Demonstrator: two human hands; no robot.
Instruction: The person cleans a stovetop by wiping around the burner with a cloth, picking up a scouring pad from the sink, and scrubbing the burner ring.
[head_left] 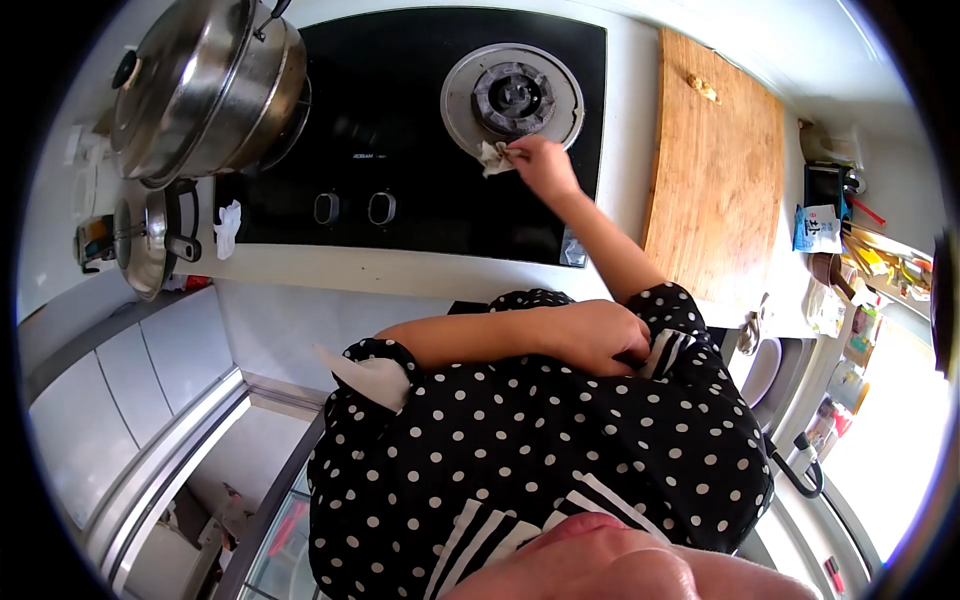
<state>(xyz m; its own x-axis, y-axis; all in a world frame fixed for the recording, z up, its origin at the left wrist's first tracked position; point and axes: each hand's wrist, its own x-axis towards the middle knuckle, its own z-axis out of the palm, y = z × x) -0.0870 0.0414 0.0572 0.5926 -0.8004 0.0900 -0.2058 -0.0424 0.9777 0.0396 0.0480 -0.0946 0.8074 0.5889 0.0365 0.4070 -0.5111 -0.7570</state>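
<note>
Watching through the head camera, I'm seeing the dotted shirt (540,430) filling the near part of the view. The left hand (603,337) is resting across the front of it, over by the right arm; its fingers are curving inward beside the striped cuff (668,352), and I can't tell whether they are pinching the cloth.

A little farther off, a second wad (228,228) is lying at the hob's near left corner, its long axis pointing roughly away from the body, and two knobs (382,208) are sitting between it and the right hand (548,168).

That hand is pinching the tissue (494,158) by one end, thumb and fingertips pressed together. The tissue is lying to the left of the fingertips, at the near left edge of the burner (513,98); its longer side is running roughly left to right, crumpled. I can't tell whether its underside is touching the metal. The right hand is plainly the nearer one, and the burner's middle is sitting farther out, ahead and slightly right of the tissue.

Out to the right, the board (712,170) is lying beside the hob (400,100); the pot (205,90) is standing on the far left.
</note>
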